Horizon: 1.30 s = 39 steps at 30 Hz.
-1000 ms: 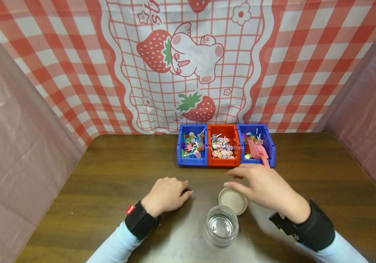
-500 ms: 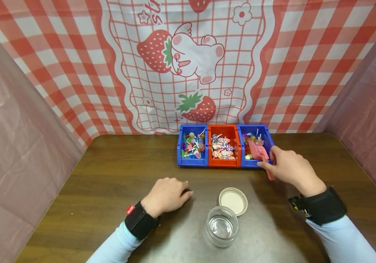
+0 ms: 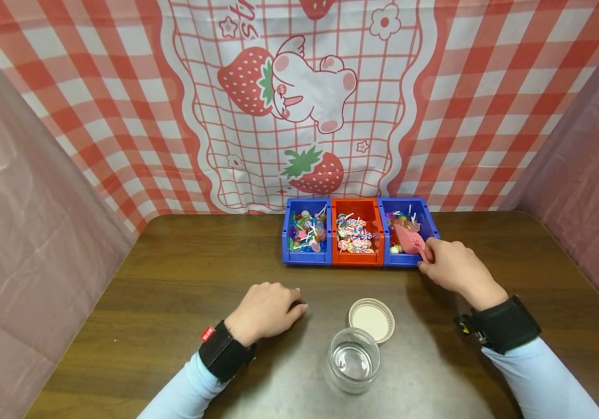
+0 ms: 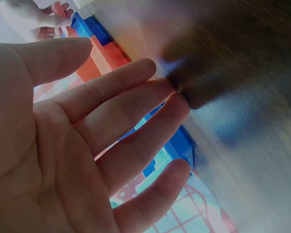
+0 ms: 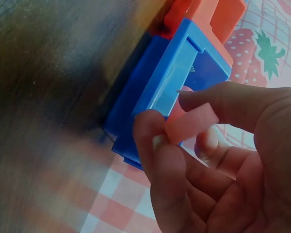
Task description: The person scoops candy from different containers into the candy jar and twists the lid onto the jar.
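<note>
My right hand (image 3: 460, 269) pinches the handle of a pink scoop (image 3: 410, 240) between thumb and fingers. The scoop's bowl lies among small wrapped candies inside the right blue bin (image 3: 434, 235). In the right wrist view the pink handle (image 5: 191, 122) sticks out from between the fingers, in front of the bin's edge. My left hand (image 3: 266, 313) rests on the table and holds nothing. Its fingers are relaxed and spread in the left wrist view, with the fingertips (image 4: 182, 102) touching the tabletop.
A glass jar (image 3: 354, 361) stands near the table's front, with a round lid (image 3: 371, 321) lying flat just behind it. Left of the scoop's bin are a red bin (image 3: 357, 259) and another blue bin (image 3: 307, 258), both with lollipop-like candies. A checked cloth (image 3: 467, 116) hangs behind.
The right hand has moved from above the lid rightward to the right blue bin and taken hold of the scoop's handle. The left hand, jar and lid have stayed put.
</note>
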### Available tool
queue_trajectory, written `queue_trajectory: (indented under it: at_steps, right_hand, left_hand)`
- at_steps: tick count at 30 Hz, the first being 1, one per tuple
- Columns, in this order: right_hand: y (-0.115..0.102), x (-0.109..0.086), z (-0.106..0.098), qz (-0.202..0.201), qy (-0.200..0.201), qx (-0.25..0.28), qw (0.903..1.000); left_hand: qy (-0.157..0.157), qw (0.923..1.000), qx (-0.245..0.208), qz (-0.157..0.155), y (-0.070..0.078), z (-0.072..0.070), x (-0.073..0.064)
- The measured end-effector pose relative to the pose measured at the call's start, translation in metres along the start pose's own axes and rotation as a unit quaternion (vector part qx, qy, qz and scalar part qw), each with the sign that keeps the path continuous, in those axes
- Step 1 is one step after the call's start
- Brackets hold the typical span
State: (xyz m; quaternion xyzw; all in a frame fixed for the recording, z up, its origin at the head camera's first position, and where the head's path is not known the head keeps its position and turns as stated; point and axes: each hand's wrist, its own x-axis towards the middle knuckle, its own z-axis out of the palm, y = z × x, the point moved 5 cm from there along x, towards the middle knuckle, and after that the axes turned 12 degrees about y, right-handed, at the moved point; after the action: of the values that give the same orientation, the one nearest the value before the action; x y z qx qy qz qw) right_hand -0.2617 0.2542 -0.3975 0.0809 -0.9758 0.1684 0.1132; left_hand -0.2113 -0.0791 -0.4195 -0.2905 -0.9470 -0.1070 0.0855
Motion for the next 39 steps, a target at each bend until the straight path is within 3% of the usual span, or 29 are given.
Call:
queue_trajectory:
  at_steps: [12,26,39]
  right_hand:
    - [-0.002,0.003,-0.017,0.015,0.070,0.010,0.9974]
    - [0.000,0.000,-0.037,0.002,0.198,0.034,0.9797]
    - [0.002,-0.004,-0.050,0.026,0.221,0.038,0.9742]
  left_hand:
    - [0.005,1.0000,0.002,0.000,-0.001,-0.002,0.001]
    - [0.008,1.0000,0.004,0.000,-0.001,-0.003,0.001]
    - [-0.007,1.0000,-0.005,-0.005,-0.002,0.000,0.002]
